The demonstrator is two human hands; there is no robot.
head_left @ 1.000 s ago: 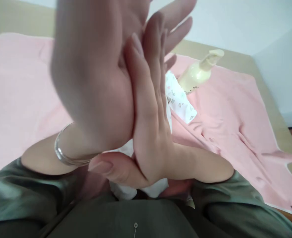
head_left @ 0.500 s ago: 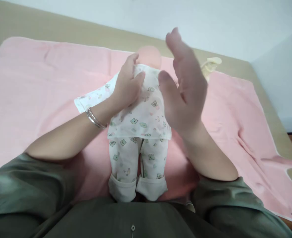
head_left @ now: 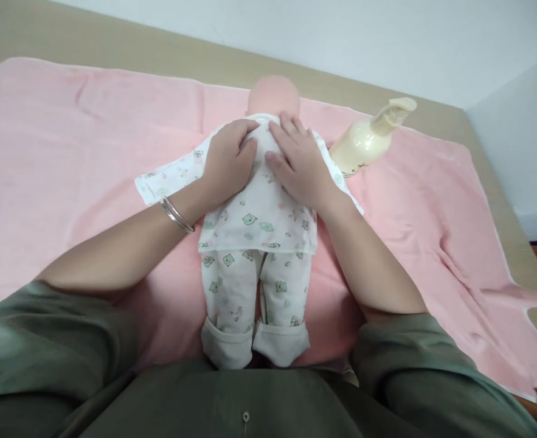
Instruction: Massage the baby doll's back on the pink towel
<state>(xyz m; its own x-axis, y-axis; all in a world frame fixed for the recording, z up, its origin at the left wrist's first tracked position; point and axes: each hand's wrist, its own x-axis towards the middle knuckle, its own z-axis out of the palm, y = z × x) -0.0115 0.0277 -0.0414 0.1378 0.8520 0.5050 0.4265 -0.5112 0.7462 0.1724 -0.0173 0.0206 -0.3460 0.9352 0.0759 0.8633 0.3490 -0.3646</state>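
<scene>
A baby doll (head_left: pixel 273 96) lies with its head away from me, only the smooth pinkish top and back of the head showing. It wears a white printed top (head_left: pixel 263 210) and matching trousers (head_left: pixel 232 286) with turned-up cuffs. My left hand (head_left: pixel 232 155) rests on the left side of the doll's upper back, thumb apart from the fingers. On the right side of the upper back, my right hand (head_left: pixel 302 161) lies flat with its fingers spread toward the neck. Neither hand grips anything that I can see.
A pink blanket (head_left: pixel 90 140) is spread under the doll on a wooden table (head_left: pixel 159 52). A pump bottle (head_left: pixel 363 143) of pale yellow liquid lies tilted beside the doll's right sleeve. Behind the table stands a white wall (head_left: pixel 341 36).
My right hand has come down from above the doll onto its upper back, uncovering the pump bottle. My left hand has stayed nearly in place.
</scene>
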